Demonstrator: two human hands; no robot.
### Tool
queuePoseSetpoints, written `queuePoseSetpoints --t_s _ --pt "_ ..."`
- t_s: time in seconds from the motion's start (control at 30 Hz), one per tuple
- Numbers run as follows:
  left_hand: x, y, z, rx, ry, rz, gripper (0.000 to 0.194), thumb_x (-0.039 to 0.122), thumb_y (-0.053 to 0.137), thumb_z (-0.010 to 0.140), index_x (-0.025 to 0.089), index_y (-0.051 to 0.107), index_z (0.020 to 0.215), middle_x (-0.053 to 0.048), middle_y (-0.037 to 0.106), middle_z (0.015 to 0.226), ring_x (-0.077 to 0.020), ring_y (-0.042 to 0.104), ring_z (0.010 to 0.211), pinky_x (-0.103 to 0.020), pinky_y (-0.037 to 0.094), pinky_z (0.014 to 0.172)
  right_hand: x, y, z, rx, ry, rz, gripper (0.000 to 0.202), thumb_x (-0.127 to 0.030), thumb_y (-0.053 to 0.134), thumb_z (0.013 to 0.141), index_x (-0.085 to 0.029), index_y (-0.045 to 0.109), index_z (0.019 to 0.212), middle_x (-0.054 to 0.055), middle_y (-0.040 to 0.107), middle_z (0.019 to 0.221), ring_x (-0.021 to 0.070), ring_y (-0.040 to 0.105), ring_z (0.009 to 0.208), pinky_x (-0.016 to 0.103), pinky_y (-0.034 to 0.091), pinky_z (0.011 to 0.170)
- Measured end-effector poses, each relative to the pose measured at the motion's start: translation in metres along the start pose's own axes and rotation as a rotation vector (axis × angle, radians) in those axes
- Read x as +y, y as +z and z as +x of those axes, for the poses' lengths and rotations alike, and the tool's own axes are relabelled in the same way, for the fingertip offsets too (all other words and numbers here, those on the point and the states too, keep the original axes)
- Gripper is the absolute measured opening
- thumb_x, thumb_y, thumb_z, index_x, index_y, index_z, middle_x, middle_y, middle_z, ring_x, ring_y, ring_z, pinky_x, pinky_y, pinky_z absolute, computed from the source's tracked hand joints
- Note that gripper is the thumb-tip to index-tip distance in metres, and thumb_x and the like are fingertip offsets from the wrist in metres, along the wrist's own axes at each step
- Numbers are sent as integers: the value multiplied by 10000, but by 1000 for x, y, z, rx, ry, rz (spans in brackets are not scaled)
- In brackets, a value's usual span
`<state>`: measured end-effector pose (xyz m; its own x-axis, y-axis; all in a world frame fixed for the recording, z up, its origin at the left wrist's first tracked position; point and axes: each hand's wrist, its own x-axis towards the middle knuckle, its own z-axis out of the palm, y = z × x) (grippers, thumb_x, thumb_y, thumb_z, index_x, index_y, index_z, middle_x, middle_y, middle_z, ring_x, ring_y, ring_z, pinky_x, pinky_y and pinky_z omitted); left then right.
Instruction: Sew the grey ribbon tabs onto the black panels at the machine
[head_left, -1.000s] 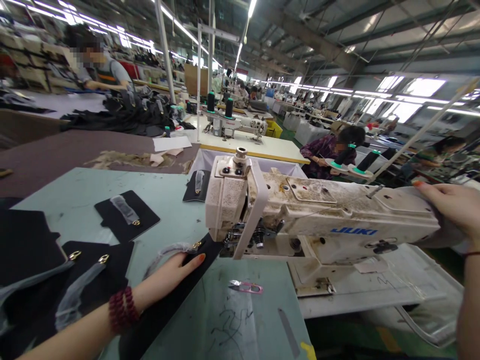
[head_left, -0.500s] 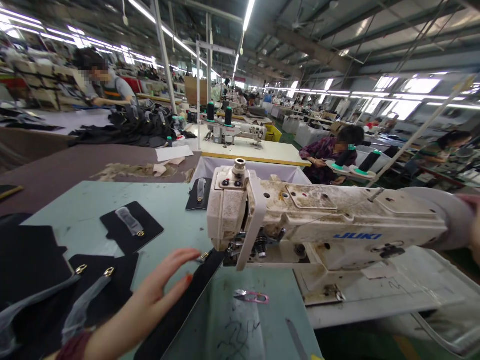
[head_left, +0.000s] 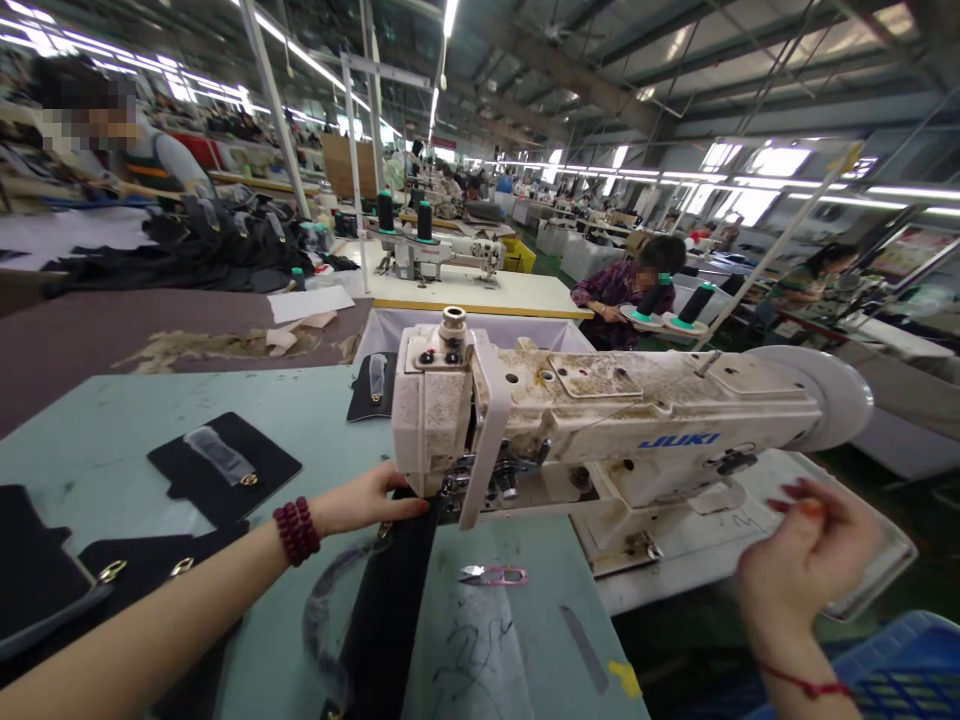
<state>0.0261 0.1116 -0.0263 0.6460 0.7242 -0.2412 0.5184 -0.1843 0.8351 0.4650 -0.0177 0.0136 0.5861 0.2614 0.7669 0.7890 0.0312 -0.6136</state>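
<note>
Right hand (head_left: 810, 565): a second ago on the white round handwheel (head_left: 844, 400) of the stained off-white sewing machine (head_left: 600, 395); now off it, lowered in the air near the machine base. Its fingers are loosely bent, somewhat blurred, with nothing seen in them. Left hand (head_left: 367, 502): lifted with fingers spread half a second ago; now back down right beside the machine head, thumb laid on the long black flat panel (head_left: 386, 625). The other fingers are partly hidden at the head, so cannot tell whether they pinch the panel or only press it.

Panel also changes: its near end has swung from the left to a steeper line, so the edge meets the machine at a new angle. Reading: the wheel is no longer steadied by hand, and the panel's direction appears to rest with the left hand alone.

Position: panel on the pale green desk (head_left: 540, 610), far end at the machine head, left of the pink-handled thread snips (head_left: 493, 576).

Orientation: long axis runs from the head back toward the wearer, leaning slightly left at the near end, roughly crosswise to the machine arm. The plastic-wrapped curved strap (head_left: 319, 610) bows out on the panel's left; its gold metal clasp (head_left: 385, 531) lies toward the head.
</note>
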Motion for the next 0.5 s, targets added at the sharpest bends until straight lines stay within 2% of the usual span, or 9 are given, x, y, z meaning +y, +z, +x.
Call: queuePoseSetpoints --t_s 0.03,0.07,0.1,0.13,0.17,0.2,0.27,0.33,0.5 --pt "-2 3 -1 -6 16 -34 440 537 594 794 178 744 999 -45 758 1011 -265 656 959 -311 508 859 -20 2 -29 -169 13 83 363 -452 458 903 -126 596 980 117 578 943 173 567 824 294 483 726" --pt "-4 7 -3 -6 30 -82 436 527 594 803 171 742 1008 -46 756 1009 -256 651 946 -308 503 849 -41 7 -62 -456 52 185 335 -435 471 911 -135 619 906 91 595 859 155 573 767 269 483 709" --pt "-6 11 -4 2 37 -138 428 515 596 811 162 739 1006 -46 756 992 -246 648 924 -303 500 829 -62 14 -96 -774 143 318 347 -439 468 919 -139 642 910 81 608 829 147 582 731 246 482 664" --pt "-8 16 -5 17 36 -191 418 505 594 818 152 738 989 -46 755 960 -236 646 888 -295 499 796 -81 24 -129 -1026 276 427 380 -458 448 930 -142 654 972 85 622 856 151 597 751 241 487 662" --pt "-9 20 -7 32 29 -235 407 497 590 825 143 736 962 -43 753 923 -227 644 851 -287 495 763 -98 36 -159 -1186 409 508 420 -490 439 929 -139 653 1017 90 628 886 157 603 774 232 483 643" --pt "-11 24 -8 48 21 -273 396 489 586 831 134 732 931 -41 748 887 -220 639 822 -280 490 739 -113 48 -183 -1276 521 571 461 -530 442 914 -129 650 1007 89 623 871 156 594 758 217 461 596" --pt "-11 30 -10 73 5 -307 389 481 572 840 127 724 894 -37 736 841 -212 630 789 -274 480 714 -135 72 -214 -1300 658 629 494 -575 468 874 -108 629 874 70 585 777 131 534 690 192 396 544" --pt "-10 31 -12 84 -5 -317 387 478 571 839 126 724 887 -34 730 823 -209 622 784 -271 475 709 -149 87 -225 -1247 681 638 472 -560 498 847 -108 559 726 37 515 685 95 440 639 178 341 547" --pt "-3 26 -10 78 -38 -355 391 479 604 811 113 738 846 -28 720 743 -172 589 654 -254 456 617 -161 84 -225 -1224 683 625 452 -526 462 867 -111 494 690 10 424 654 76 338 636 182 280 559"
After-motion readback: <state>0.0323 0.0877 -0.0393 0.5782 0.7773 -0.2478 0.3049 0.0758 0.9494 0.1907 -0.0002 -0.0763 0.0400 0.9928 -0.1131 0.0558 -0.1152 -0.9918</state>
